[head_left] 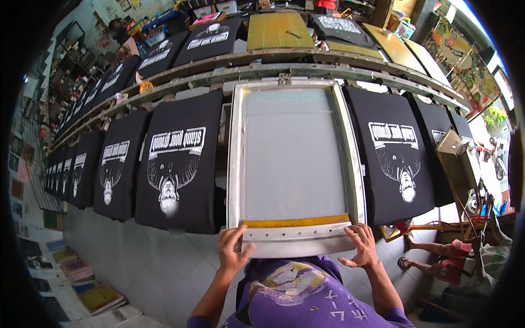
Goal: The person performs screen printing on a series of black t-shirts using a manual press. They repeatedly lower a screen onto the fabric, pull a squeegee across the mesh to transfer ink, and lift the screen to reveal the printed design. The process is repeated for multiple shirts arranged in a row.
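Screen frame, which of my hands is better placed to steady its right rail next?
Your right hand, most likely: it's at the right end of the squeegee, close to the right rail. Your left hand is at the opposite end, facing a longer reach.

L hand (233, 250), R hand (361, 247) at squeegee (295, 240), scrn (295, 156), blk tees (178, 158)

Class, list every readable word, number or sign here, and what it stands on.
Wording is not copied out here.
Near-row black shirts: bold white lettering.
Purple shirt: pale characters.
Grey screen: faint marks, unreadable.
Leftmost shirts: lettering too small to read.
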`<action>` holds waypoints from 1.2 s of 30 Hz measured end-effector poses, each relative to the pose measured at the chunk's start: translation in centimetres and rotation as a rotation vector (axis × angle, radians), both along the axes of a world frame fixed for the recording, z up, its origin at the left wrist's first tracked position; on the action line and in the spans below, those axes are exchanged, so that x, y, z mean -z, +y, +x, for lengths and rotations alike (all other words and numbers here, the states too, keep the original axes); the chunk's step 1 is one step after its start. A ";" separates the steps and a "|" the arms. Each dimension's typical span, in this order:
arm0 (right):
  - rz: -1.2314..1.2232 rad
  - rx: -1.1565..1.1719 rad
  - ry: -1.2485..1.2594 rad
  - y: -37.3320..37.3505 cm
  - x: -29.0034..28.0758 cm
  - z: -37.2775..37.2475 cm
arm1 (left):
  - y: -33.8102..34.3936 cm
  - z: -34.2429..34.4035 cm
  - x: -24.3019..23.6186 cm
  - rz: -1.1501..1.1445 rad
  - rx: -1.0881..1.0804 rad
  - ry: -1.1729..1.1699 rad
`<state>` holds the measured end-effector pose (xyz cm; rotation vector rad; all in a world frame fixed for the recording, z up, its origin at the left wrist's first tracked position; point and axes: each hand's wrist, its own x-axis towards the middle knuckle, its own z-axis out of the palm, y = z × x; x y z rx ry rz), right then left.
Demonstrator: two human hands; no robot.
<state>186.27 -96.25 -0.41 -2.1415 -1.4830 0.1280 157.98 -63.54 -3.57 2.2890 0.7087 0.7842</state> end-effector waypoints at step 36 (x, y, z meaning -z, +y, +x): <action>-0.047 0.961 0.603 6.6 2.0 9.4 | 4.7 4.7 -1.9 -0.680 -0.567 -0.051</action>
